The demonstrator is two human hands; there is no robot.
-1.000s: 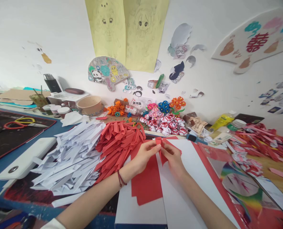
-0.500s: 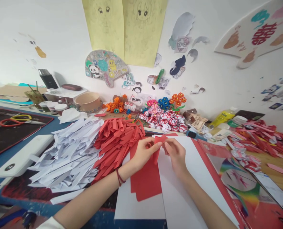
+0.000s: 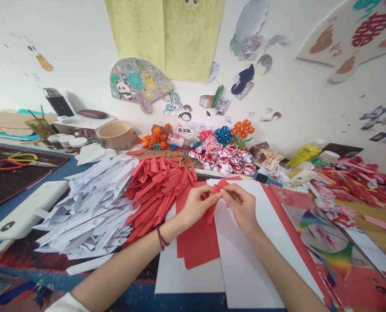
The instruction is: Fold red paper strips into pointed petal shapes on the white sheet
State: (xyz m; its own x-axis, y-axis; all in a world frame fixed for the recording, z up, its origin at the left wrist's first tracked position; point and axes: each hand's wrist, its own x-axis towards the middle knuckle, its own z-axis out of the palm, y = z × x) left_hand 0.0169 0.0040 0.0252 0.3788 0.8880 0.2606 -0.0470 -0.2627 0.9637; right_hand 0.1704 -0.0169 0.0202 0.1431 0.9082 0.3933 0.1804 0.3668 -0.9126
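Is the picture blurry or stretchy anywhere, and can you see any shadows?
In the head view, the big fan at top right looks stretched; there too, pencil lines on the yellow sheets look faint and smudgy; the black flask has a soft shadow beside it; the red paper between both hands shows soft edges.

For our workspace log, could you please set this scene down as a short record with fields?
Left hand: pinching a small piece of red paper
Right hand: fingers on the same piece
Below the hands: red sheets lying on white sheets
Left of the hands: a pile of folded red strips, then a pile of folded white strips
Far left: scissors on a dark mat
Behind the hands: red-and-white flowers
Wall: yellow sheets with drawings
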